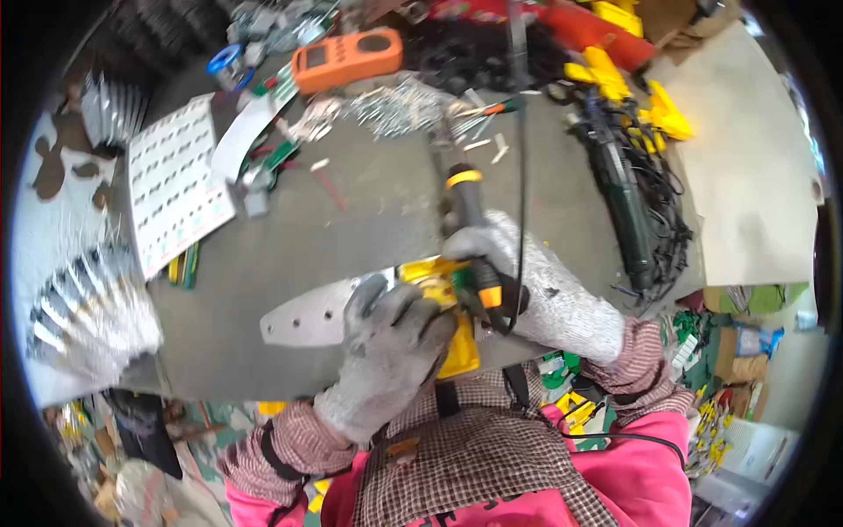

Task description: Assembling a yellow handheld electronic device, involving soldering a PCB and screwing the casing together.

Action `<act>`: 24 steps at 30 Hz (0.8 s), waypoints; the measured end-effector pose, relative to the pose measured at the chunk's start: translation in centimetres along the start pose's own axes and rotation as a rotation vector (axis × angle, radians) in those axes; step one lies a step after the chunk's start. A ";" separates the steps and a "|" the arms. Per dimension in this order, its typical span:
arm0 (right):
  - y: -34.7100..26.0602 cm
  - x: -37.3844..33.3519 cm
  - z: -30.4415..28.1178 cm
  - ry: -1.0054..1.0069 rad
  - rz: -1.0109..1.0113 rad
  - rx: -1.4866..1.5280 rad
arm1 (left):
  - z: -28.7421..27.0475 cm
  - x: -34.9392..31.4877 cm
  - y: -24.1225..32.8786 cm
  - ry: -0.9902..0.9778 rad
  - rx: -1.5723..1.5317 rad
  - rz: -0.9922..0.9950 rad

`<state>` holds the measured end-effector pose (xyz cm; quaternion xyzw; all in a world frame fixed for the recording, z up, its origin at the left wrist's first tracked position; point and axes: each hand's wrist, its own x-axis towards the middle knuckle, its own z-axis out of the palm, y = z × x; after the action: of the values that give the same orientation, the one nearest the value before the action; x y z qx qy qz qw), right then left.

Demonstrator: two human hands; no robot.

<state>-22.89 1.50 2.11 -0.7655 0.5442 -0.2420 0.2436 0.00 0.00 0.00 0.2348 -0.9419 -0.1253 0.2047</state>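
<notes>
My left hand, in a grey work glove, is closed over a yellow plastic housing at the table's near edge. A flat grey metal plate with holes sticks out to its left. My right hand, also gloved, is wrapped round the black handle of a soldering iron with orange bands. The iron's metal shaft points away from me, and a black cord runs from its near end up past the hand. A bit of green shows on the housing between the hands. My left fingertips are partly hidden.
Beyond the hands lie a heap of small metal parts, an orange multimeter and a blue solder spool. A printed white sheet is at left. A dark-green cylindrical tool, black wires and yellow parts lie at right.
</notes>
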 end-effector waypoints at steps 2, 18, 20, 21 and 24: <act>1.9 0.2 -2.6 0.148 -0.164 0.081 | 0.9 1.0 0.4 -0.058 -0.044 -0.105; 20.6 5.8 2.2 -0.008 -0.152 2.206 | 9.8 39.3 11.0 0.010 -0.028 0.526; 20.9 6.4 0.7 0.043 -0.150 2.154 | 16.9 43.4 11.1 0.010 -0.011 0.439; 20.6 -1.4 0.6 0.055 -0.155 2.133 | 18.2 44.0 10.2 -0.029 -0.006 0.362; 20.4 -6.7 1.0 0.236 -0.183 2.090 | 19.1 46.9 10.4 -0.449 0.218 0.491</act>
<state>-38.75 2.05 -12.35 -0.1847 0.0256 -0.6809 0.7082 -50.36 -11.62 1.92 -0.0115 -0.9997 -0.0196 -0.0097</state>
